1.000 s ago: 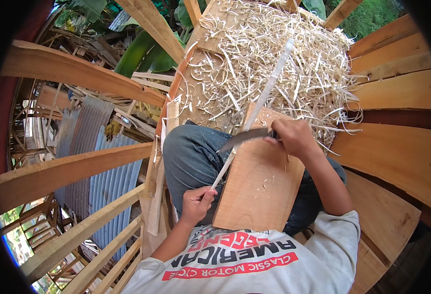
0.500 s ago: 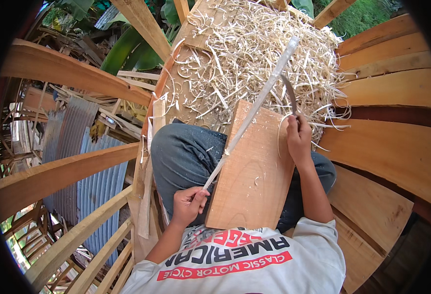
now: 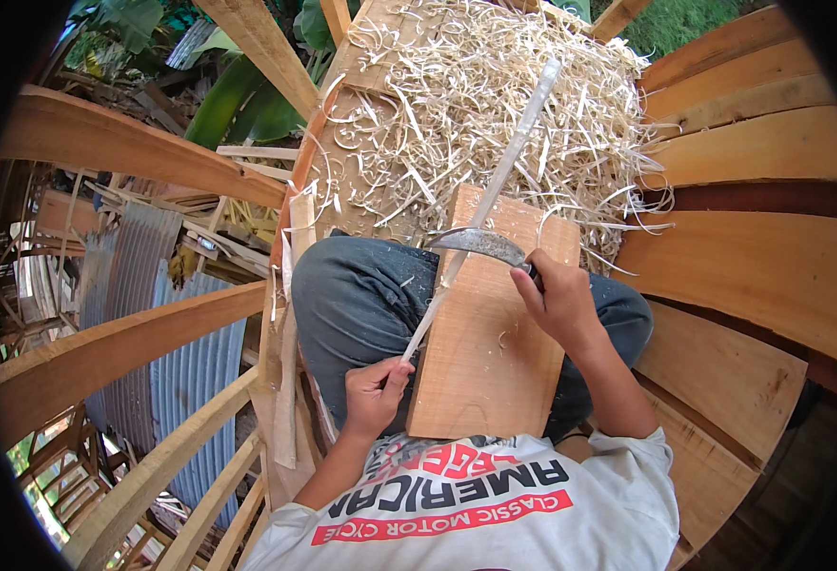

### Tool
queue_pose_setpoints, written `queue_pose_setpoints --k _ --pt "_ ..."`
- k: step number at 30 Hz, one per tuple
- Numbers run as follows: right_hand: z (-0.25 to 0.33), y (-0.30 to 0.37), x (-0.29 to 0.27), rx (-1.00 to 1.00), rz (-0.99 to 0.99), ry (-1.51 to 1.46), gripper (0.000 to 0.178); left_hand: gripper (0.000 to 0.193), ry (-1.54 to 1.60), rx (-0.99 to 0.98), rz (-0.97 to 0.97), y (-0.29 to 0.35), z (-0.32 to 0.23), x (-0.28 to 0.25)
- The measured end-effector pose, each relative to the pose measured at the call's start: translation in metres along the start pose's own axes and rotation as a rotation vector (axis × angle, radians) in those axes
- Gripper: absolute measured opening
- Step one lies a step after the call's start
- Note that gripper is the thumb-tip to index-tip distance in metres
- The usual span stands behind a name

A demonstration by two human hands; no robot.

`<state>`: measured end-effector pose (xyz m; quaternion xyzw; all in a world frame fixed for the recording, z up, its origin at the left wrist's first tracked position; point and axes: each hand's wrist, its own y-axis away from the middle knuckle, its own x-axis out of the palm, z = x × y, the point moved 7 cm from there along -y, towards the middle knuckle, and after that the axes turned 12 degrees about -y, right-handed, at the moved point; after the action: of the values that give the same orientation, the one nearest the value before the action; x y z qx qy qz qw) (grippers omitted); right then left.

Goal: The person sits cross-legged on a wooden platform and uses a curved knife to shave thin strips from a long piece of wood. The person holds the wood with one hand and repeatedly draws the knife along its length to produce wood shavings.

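Pinched in the fingers of my left hand (image 3: 375, 392) is the near end of a long pale wooden strip (image 3: 509, 162). The strip slants up and away to the right, crossing a thick wooden board (image 3: 490, 357) that lies over my lap. My right hand (image 3: 561, 297) is closed round the dark handle of a curved sickle-like knife (image 3: 483, 244). Its blade lies across the strip above the upper part of the board, tip pointing left. A few small shavings rest on the board.
A large heap of curly wood shavings (image 3: 533, 114) covers the planks beyond my knees. Wooden slats (image 3: 752, 276) rise on the right, and beams (image 3: 123, 343) run along the left. Past them lie corrugated metal sheets (image 3: 190, 390) and scrap wood.
My right hand has turned and come nearer, swinging the knife from beside the strip's far part to lie across it. The left hand still holds the strip, shifted slightly right.
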<state>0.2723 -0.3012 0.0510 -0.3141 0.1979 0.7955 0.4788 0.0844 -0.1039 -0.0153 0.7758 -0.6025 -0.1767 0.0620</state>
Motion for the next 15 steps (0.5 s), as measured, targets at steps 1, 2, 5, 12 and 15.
queue_pose_setpoints --k 1,2,5,12,15 --pt "0.001 -0.005 -0.004 -0.017 -0.004 0.046 0.028 0.019 -0.021 0.003 -0.005 -0.001 0.001 0.000" --pt "0.000 -0.008 -0.007 -0.030 -0.007 0.092 0.028 0.019 -0.026 0.005 -0.008 -0.001 0.001 0.000" --pt "-0.003 -0.020 -0.011 -0.077 -0.019 0.175 0.030 0.020 -0.036 0.005 -0.008 -0.002 -0.001 0.000" --pt "-0.014 -0.048 -0.016 -0.135 -0.067 0.203 0.031 0.023 0.013 -0.062 0.030 -0.004 0.000 -0.001" --pt "-0.025 -0.061 -0.020 -0.134 -0.124 0.203 0.032 0.023 0.013 -0.068 0.033 -0.005 0.000 -0.001"
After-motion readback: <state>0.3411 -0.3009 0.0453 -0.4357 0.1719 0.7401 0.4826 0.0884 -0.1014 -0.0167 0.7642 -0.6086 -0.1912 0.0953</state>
